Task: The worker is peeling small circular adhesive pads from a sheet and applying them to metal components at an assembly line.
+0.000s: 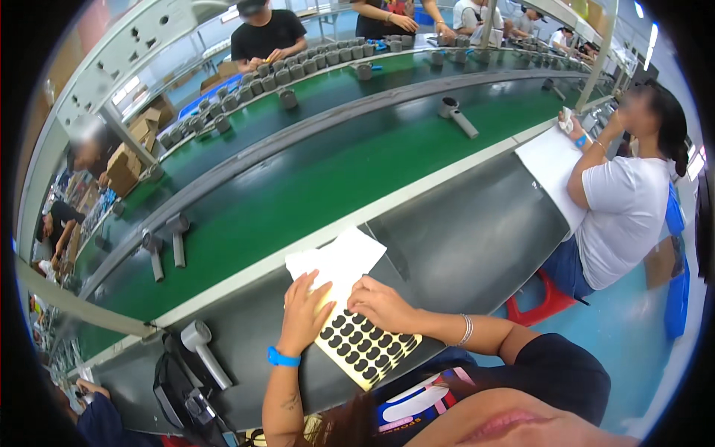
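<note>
A pale yellow sheet (325, 344) with rows of black rounded stickers lies on the dark work table in front of me. White paper (350, 257) extends from its far end, partly under my fingers. My left hand (302, 316) rests on the left side of the sheet and paper, fingers stretched out. At the sheet's upper right, my right hand (383, 305) has its fingers bent together in a pinch against the stickers. Whatever sits between those fingertips is hidden. Left of my left hand lies a grey hair-dryer-shaped housing (205, 350), round head away from me.
Beside the housing are a black strap and a small device (199, 406). Past the table runs a green conveyor (298, 197) carrying similar grey housings (179, 238). A co-worker in a white shirt (625, 186) sits at right, near a red stool (540, 302). Others work across the line.
</note>
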A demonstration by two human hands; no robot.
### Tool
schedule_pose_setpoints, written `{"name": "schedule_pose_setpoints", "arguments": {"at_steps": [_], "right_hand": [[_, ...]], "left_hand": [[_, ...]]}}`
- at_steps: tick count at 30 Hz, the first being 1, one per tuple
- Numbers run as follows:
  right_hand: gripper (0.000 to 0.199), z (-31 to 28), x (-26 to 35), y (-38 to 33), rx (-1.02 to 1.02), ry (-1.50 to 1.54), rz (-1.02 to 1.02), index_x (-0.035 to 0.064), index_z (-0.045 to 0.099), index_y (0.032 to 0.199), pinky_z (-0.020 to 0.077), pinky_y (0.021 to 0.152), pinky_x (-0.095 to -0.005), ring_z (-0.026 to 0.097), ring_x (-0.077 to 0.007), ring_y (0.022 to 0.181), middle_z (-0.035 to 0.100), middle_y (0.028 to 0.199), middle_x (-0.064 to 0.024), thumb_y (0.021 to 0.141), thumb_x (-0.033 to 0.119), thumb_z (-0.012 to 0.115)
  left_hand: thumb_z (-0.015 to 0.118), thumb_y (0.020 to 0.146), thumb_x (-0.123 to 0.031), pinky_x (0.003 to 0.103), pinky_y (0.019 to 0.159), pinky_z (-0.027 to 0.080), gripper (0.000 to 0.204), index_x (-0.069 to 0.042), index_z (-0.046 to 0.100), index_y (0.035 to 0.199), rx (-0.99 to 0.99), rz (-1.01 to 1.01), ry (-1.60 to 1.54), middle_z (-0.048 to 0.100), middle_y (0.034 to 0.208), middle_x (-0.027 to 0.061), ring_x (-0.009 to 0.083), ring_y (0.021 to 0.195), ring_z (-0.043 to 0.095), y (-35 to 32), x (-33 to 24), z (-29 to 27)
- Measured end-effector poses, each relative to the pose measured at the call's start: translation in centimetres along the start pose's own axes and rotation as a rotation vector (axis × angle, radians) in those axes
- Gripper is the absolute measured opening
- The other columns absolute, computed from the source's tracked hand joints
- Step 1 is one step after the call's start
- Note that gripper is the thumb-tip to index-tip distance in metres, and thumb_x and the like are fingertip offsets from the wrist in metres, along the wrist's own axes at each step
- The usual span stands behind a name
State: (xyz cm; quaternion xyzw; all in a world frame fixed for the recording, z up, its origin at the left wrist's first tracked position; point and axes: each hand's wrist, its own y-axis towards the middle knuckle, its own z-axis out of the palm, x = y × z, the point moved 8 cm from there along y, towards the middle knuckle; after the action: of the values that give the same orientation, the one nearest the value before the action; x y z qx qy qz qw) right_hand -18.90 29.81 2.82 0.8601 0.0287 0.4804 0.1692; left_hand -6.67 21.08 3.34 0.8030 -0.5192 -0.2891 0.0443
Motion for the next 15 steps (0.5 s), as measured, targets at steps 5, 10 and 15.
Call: {"name": "schedule_pose_setpoints", "arguments": {"at_steps": [5,10,15], "right_hand": [[0.007,-0.3,0.2,-0.1,0.026,0.043,0.007,0.0037,0.063,0.09,0.0484,0.071,-0.0369,0.061,-0.0269,0.079,0.059,0.085,-0.0091,0.084,0.007,0.063],[0.011,-0.4,-0.8,-0.2,0.051,0.04,0.017,0.0038,0.065,0.094,0.0502,0.068,-0.0325,0.063,-0.0235,0.077,0.062,0.085,-0.0086,0.083,0.005,0.066],[0.011,-1.0,0.6,-0.1,-0.023,0.11,-0.036,0.0039,0.066,0.093,0.0494,0.067,-0.0314,0.062,-0.0223,0.075,0.062,0.084,-0.0084,0.083,0.005,0.066]], "left_hand": [[0.069,0.082,-0.02,0.045,0.104,0.032,0.036,-0.011,0.064,0.117,0.023,-0.027,0.0,0.046,0.137,0.0125,0.036,0.127,0.04,0.5,-0.2,0.0],[0.068,0.083,-0.02,0.044,0.103,0.033,0.034,-0.01,0.064,0.115,0.018,-0.027,0.033,0.046,0.137,0.012,0.0353,0.126,0.041,0.7,-0.1,0.1],[0.068,0.083,-0.02,0.044,0.103,0.033,0.035,-0.01,0.064,0.116,0.012,-0.02,0.018,0.047,0.137,0.0121,0.0353,0.127,0.041,0.7,-0.2,-0.1]]}}
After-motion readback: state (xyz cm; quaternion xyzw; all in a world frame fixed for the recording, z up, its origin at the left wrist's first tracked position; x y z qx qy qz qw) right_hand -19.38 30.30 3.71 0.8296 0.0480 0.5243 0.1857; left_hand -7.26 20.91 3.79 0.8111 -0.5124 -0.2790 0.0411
